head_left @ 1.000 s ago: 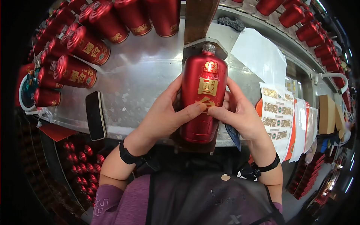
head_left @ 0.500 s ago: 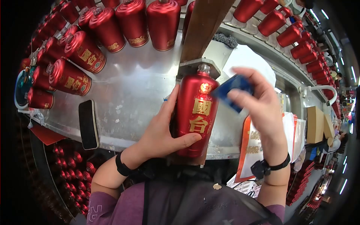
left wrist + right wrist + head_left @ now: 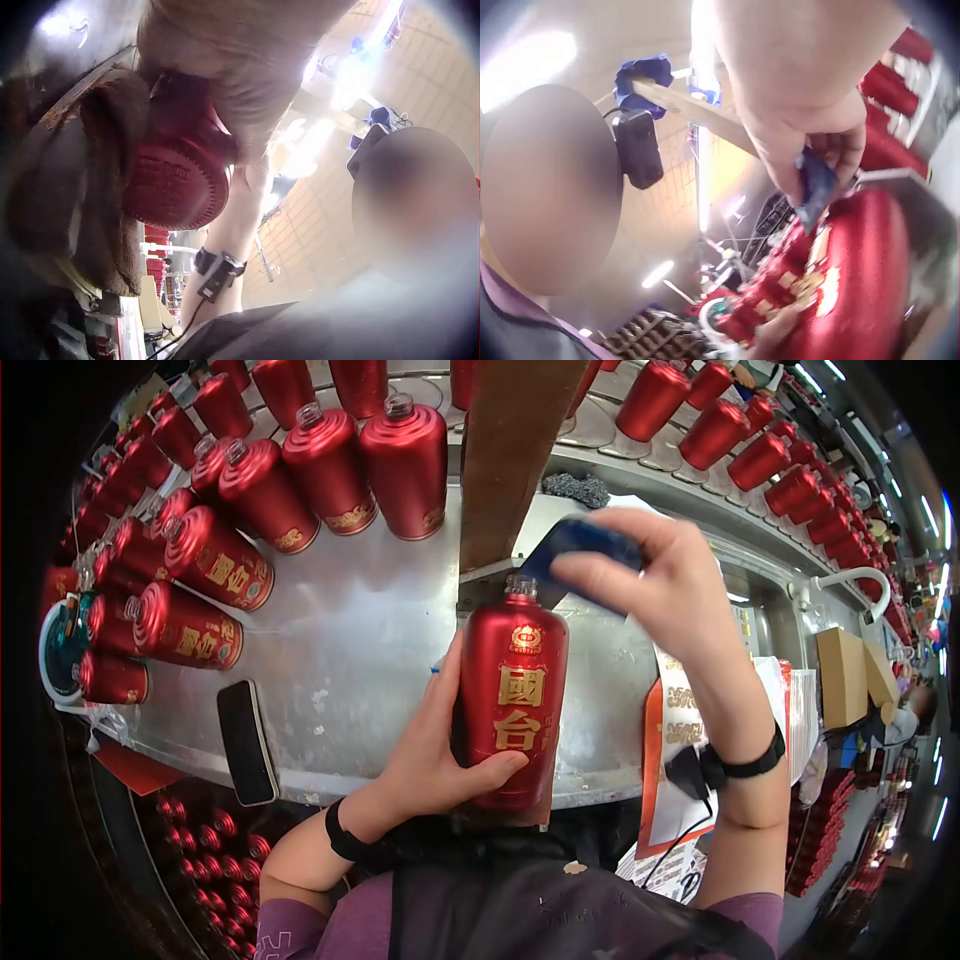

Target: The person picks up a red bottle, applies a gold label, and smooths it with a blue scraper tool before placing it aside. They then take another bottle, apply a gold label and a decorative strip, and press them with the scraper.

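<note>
A red bottle (image 3: 530, 680) with gold characters and a clear glass neck lies face up, its neck pointing away from the body, at a metal plate (image 3: 488, 576) on a brown post. My left hand (image 3: 425, 745) holds its lower left side, thumb across the front. The ridged bottle base (image 3: 176, 191) shows in the left wrist view, beside a brown padded support (image 3: 112, 180). My right hand (image 3: 680, 585) pinches a dark blue flat piece (image 3: 580, 550) over the bottle neck. In the right wrist view the blue piece (image 3: 816, 187) is above the bottle's shoulder.
Several red bottles (image 3: 215, 560) stand at the left and back of the metal table (image 3: 330, 650). A phone (image 3: 246, 742) lies near the front edge. The brown post (image 3: 520, 450) rises behind the bottle. Gold-printed sheets (image 3: 680, 710) and a cardboard box (image 3: 842, 678) are at the right.
Both hands held the bottle at first. The right hand left it, came up with the blue piece beside the bottle, then moved it up and left to the neck. The left hand stays on the bottle.
</note>
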`<state>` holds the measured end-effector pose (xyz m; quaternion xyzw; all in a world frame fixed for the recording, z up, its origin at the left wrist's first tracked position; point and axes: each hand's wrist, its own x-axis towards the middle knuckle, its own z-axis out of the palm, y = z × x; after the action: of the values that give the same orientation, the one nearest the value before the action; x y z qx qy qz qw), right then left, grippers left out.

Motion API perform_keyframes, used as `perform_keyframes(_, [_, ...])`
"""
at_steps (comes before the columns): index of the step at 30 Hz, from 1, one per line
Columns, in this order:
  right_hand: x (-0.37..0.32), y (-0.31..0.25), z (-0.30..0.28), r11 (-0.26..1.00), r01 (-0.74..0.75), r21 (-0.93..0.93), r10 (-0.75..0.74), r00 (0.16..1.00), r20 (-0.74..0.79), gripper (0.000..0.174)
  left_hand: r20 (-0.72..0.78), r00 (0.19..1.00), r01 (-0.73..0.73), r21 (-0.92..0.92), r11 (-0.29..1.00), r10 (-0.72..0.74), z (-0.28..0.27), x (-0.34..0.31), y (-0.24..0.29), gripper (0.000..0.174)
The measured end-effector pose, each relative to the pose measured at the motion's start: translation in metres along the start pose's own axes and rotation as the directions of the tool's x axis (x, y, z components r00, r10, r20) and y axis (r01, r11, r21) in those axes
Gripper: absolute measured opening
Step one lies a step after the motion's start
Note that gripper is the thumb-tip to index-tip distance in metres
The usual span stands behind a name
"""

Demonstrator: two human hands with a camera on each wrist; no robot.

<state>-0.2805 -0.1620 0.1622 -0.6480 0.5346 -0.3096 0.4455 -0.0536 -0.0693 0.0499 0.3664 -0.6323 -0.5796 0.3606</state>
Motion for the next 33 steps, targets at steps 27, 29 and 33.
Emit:
perform_keyframes(27, [-0.031, 0.033, -0.01, 0.89, -0.257, 0.376, 0.24, 0.966, 0.091, 0.031, -0.163, 0.969, -0.102, 0.426, 0.899, 0.187, -0.024, 0.05, 0.037, 0.048])
perform_keyframes(29, [-0.031, 0.034, -0.01, 0.883, -0.26, 0.39, 0.241, 0.966, 0.099, 0.03, -0.134, 0.979, -0.079, 0.434, 0.897, 0.152, -0.026, 0.051, 0.041, 0.048])
perform_keyframes(33, [-0.03, 0.034, -0.01, 0.863, -0.281, 0.421, 0.248, 0.96, 0.132, 0.03, -0.085, 0.988, -0.074, 0.448, 0.891, 0.125, -0.028, 0.054, 0.044, 0.047])
